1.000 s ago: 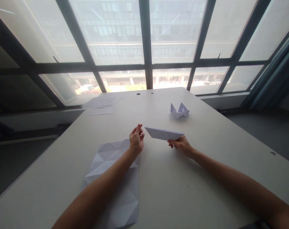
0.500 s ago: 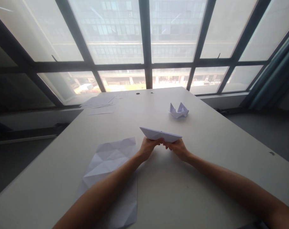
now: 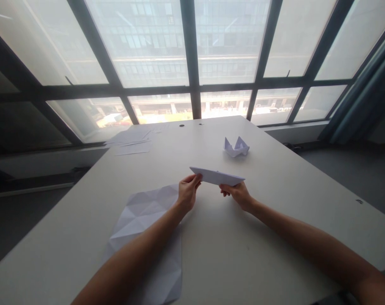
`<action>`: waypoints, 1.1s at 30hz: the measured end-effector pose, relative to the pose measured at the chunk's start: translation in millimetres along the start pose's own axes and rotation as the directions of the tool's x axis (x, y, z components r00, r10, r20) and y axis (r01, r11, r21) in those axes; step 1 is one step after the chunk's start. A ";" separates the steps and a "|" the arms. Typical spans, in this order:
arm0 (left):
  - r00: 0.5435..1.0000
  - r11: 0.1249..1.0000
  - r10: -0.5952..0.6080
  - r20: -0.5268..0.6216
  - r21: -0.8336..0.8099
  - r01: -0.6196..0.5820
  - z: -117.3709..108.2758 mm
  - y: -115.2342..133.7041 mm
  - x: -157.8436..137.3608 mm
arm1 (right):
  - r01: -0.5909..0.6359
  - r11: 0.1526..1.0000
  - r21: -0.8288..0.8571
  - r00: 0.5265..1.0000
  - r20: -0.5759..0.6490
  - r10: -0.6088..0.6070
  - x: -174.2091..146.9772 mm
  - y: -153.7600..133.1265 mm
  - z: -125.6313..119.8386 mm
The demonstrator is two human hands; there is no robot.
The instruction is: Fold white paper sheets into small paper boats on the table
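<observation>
Both hands hold a white folded paper (image 3: 214,176), long and narrow with pointed ends, above the white table. My left hand (image 3: 189,189) pinches its left part, thumb on the near face. Toward the right end, my right hand (image 3: 237,193) grips the lower edge, with its fingers curled beneath. Beyond the hands stands another folded paper piece (image 3: 237,148) with two upright points. A creased sheet of paper (image 3: 148,208) lies flat at the left, partly under my left forearm.
The white table (image 3: 224,254) reaches to the large window (image 3: 194,51). Several loose sheets (image 3: 130,136) lie overlapped at its far left. A round dark hole (image 3: 181,125) is near the far edge. A blue curtain (image 3: 354,114) hangs at the right.
My left hand has moved from the middle of the folded paper's lower edge to its left end, away from my right hand. The right hand keeps its hold. The view has shifted slightly.
</observation>
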State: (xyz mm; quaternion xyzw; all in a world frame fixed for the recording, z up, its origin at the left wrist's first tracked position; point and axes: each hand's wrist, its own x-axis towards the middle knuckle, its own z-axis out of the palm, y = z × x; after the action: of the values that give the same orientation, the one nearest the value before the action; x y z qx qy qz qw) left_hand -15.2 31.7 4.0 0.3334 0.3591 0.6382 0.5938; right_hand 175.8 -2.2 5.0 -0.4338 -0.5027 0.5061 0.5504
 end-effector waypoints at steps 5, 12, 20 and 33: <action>0.997 0.995 -0.077 -0.026 -0.072 0.075 -3.1 5.2 -0.1 | 0.049 0.993 -0.109 0.979 -0.190 -0.069 4.3 7.5 -2.9; 0.880 0.965 -0.259 0.399 0.073 0.251 23.2 7.8 -33.6 | 0.337 0.774 -0.536 0.921 0.017 -0.389 -5.7 3.5 -2.4; 0.906 0.976 -0.217 0.362 0.107 0.190 16.0 11.5 -29.5 | 0.472 0.710 -0.523 0.871 0.403 -0.282 -4.2 -2.3 -12.6; 0.928 0.868 -0.187 0.321 0.496 0.003 13.6 2.4 -25.4 | 0.077 0.967 -0.242 0.980 0.196 -0.029 0.3 -2.0 6.3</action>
State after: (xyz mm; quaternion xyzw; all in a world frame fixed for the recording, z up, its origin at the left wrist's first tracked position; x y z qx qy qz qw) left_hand -3.0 7.1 13.2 0.5642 0.4099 0.4249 0.5771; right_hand 169.7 -2.3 7.8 -0.4353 -0.6239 0.4633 0.4545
